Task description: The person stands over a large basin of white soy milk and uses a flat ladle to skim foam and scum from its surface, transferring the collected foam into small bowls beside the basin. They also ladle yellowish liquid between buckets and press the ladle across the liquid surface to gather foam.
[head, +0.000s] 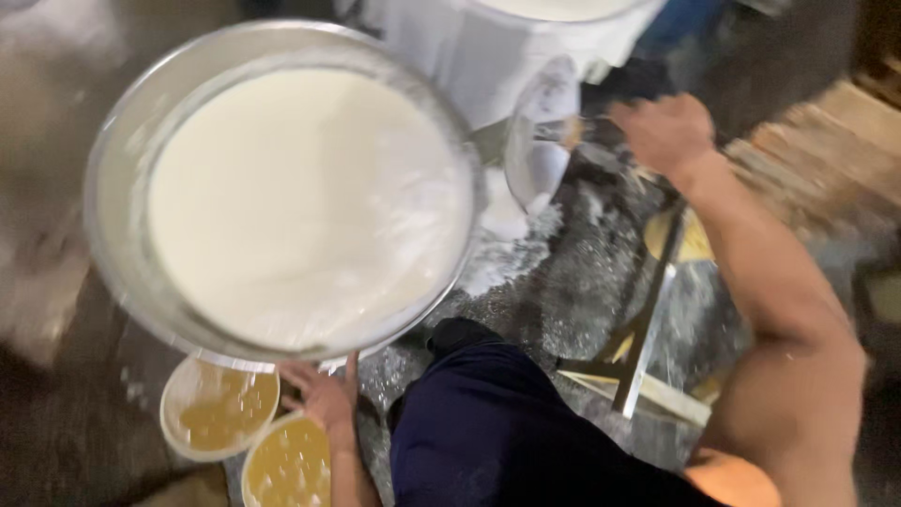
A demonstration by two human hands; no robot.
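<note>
Filling most of the left half of the view, a wide metal basin (122, 160) of smooth white liquid is seen tilted slightly toward the camera. Its near rim is gripped from below by the left hand (324, 394), whose fingers are curled up against the metal edge. Just beside that hand, at the near left, two small white bowls (178, 394) of yellow liquid are set side by side on the floor. At the far right, the right hand (664, 131) is stretched out and closed around the handle of a metal ladle (537, 150), which is coated in white; how tightly it is clasped cannot be told through the blur. The ladle is held just right of the basin, in front of a large cloth-draped white tub (488, 47). White splashes are scattered over the wet floor (563, 291) between them.
</note>
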